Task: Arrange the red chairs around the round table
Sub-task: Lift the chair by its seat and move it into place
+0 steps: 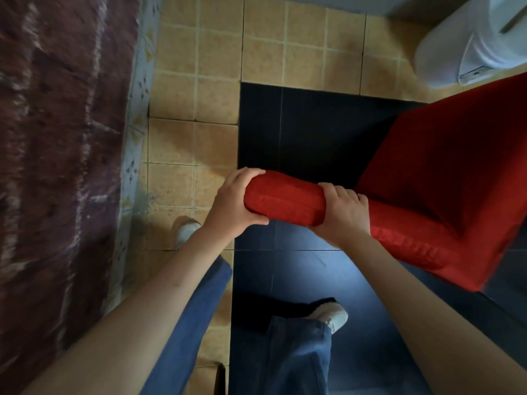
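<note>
Both hands grasp the padded top edge of the red chair (445, 178): the left hand (233, 203) wraps its end, the right hand (343, 209) grips just beside it. The seat stretches away beyond the right hand, above the dark floor tiles (285, 132).

We note the floor (199, 67): tan square tiles with pale grout across the upper and left-centre of the frame, meeting dark blue-black tiles (299, 132) from the centre down to the lower right. Our two pale shoes stand on it, one (186, 230) on tan at left-centre, the other (333, 315) on dark tile at lower centre.
</note>
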Motion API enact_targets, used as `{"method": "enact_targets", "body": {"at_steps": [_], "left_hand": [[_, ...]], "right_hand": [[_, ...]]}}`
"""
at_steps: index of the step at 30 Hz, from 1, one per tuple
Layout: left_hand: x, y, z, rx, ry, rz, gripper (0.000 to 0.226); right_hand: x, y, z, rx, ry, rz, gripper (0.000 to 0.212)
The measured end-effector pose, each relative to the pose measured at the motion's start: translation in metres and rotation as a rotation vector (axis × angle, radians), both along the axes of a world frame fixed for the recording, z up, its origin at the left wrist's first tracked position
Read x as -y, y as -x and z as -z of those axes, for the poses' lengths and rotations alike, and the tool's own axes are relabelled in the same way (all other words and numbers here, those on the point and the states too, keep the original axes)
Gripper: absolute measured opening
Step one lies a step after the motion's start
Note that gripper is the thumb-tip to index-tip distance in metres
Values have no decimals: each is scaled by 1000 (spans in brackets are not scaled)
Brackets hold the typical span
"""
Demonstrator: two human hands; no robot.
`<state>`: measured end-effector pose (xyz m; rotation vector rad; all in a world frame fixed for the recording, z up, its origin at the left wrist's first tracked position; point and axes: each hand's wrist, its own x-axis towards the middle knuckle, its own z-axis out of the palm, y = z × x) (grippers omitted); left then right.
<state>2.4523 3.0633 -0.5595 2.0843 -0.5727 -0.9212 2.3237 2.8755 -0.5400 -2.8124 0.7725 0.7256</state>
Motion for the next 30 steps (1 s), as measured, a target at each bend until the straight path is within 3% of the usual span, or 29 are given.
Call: {"method": "enact_targets", "body": {"at_steps": [5, 15, 22, 30], "left_hand": [[0, -4, 0, 98, 51, 13, 84], [5, 0, -14, 110, 86, -6, 73], [-3, 2, -10, 27, 61, -90, 96], [3, -1, -23, 31, 52, -123, 79]], "right_hand": [[5, 3, 4, 145, -7, -13, 76], [12, 8, -10, 172, 56, -95, 59], [12, 12, -15, 212, 85, -113, 44], [18, 14, -25, 249, 72, -52, 42]]}}
